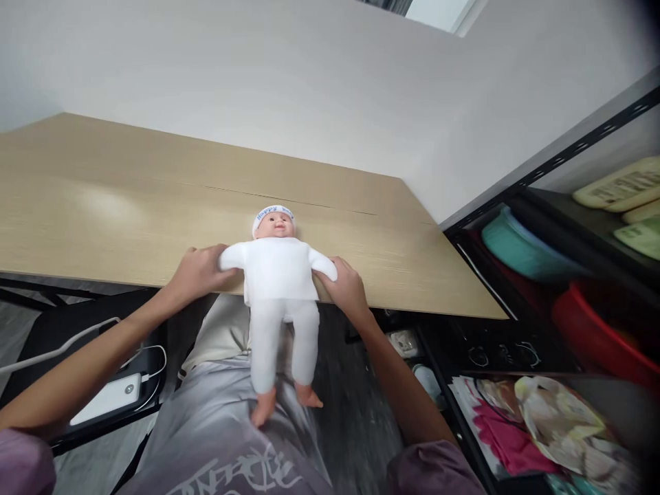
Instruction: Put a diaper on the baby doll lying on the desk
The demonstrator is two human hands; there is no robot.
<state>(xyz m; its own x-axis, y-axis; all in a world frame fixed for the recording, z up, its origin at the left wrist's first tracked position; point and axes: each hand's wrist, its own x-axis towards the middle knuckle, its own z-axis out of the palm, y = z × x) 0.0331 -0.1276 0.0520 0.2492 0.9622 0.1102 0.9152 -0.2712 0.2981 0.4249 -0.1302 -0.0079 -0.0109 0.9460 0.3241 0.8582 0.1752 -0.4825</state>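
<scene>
A baby doll [279, 289] in a white suit and a white cap with blue letters lies face up at the near edge of the wooden table [128, 213]. Its head and chest rest on the tabletop while its legs hang over the edge above my lap. My left hand [199, 273] grips the doll's arm on the left side. My right hand [346, 283] grips the doll's other arm on the right.
A white wall stands behind the table. At the right is a black metal shelf [557, 161] holding teal and red tubs, packets and bags. A white power bank [111, 397] with cables lies on a dark surface at the lower left.
</scene>
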